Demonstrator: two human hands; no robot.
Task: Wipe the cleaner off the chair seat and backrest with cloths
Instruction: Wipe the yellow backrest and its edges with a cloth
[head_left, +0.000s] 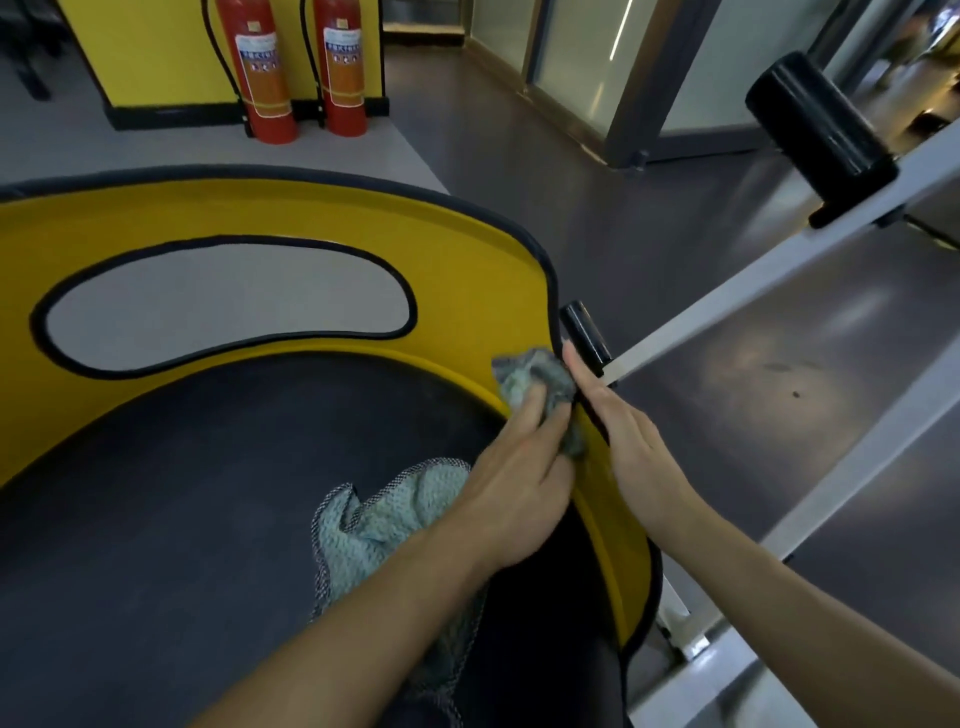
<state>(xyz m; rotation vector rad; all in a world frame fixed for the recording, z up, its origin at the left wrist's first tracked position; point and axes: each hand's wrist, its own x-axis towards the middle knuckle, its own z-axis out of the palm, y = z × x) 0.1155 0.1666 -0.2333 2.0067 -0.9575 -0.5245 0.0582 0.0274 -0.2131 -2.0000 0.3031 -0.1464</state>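
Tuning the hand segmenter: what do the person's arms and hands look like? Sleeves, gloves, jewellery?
No gloves on the left hand or right hand. Both forearms are bare to the frame edge, no sleeve or cuff showing. No watch, wristband or ring visible; fingers bare, no markings.

Both forearms, the left and the right, are bare up to the frame's lower edge. The left hand and the right hand are bare as well. The fingers are slim, and the left hand's outline is slightly blurred.
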